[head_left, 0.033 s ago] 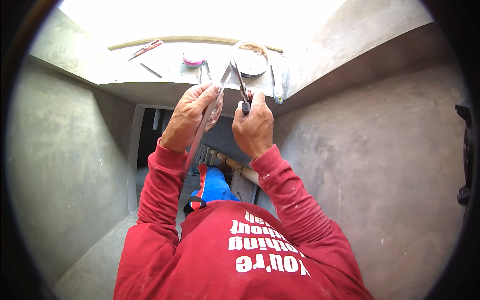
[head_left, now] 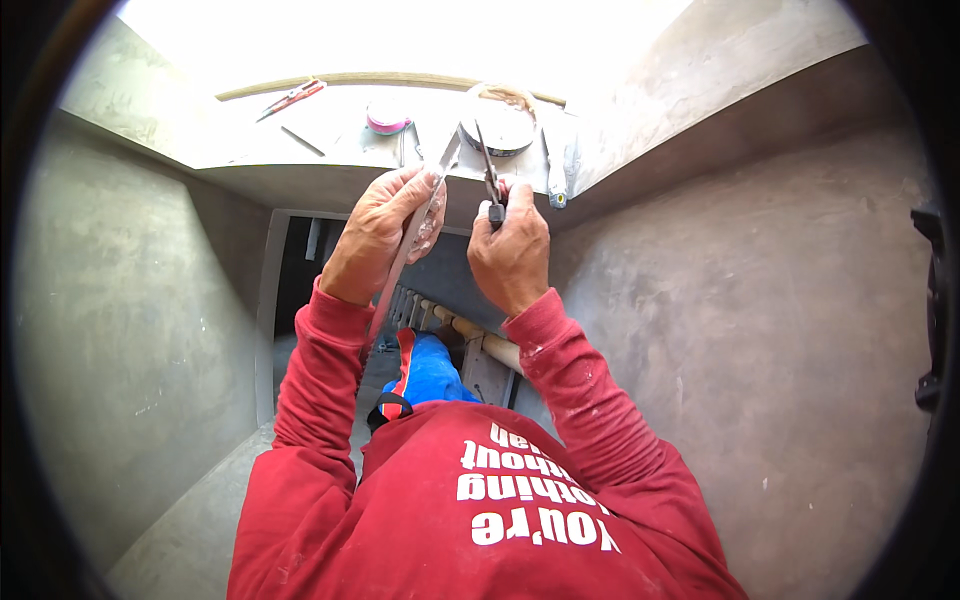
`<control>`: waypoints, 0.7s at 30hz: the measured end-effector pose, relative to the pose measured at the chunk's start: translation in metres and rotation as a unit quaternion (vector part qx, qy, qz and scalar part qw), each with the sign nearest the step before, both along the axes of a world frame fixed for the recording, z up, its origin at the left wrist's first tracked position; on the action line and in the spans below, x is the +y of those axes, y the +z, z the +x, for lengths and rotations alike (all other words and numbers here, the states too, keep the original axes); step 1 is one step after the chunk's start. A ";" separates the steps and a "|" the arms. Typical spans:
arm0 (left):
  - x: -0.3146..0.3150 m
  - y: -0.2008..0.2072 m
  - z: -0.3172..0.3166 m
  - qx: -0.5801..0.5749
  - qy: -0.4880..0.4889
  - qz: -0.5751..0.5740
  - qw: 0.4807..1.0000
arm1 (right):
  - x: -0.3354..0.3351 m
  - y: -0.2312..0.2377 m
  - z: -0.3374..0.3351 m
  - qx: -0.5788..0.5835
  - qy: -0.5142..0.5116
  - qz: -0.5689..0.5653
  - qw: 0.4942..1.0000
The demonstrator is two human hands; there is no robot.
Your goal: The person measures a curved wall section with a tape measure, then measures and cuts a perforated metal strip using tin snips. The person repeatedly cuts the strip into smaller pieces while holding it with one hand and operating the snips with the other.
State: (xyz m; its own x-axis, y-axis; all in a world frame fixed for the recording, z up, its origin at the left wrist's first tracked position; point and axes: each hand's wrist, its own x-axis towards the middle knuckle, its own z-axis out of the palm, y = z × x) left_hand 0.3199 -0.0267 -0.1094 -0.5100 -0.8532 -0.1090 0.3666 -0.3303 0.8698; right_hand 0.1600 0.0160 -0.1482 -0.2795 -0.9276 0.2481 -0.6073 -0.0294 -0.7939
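Note:
In front of my chest, my left hand [head_left: 385, 230] is closed around a long, thin, whitish-grey strip [head_left: 399, 262]. The strip runs from just beyond my fingertips down along my left forearm. My right hand [head_left: 512, 252] grips what look like scissors [head_left: 488, 160], with a narrow dark blade pointing up and away. Their black handle end shows by my thumb, and my fingers cover the rest. A small gap separates the blade from the strip's upper end.
Beyond my hands, a ledge [head_left: 345, 152] bears a red-handled tool [head_left: 293, 97], a pink roll [head_left: 388, 118], a large round roll or tub [head_left: 500, 128] and a putty knife-like tool [head_left: 557, 178]. Plastered walls [head_left: 740, 290] flank me. Below are a ladder-like frame [head_left: 500, 348] and a doorway [head_left: 297, 262].
The scissors have shifted slightly right, and their blade has come away from the strip's upper end. My left hand stays nearly still on the strip.

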 end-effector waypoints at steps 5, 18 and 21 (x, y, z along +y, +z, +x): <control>0.000 -0.001 0.007 -0.096 0.042 -0.059 0.993 | -0.004 0.012 -0.021 -0.106 0.050 0.013 0.993; -0.005 -0.009 0.032 -0.054 0.007 -0.056 0.997 | -0.010 0.054 -0.063 -0.288 0.215 0.172 0.917; -0.007 -0.014 0.039 0.032 -0.051 -0.025 0.998 | -0.011 0.052 -0.061 -0.307 0.214 0.169 0.912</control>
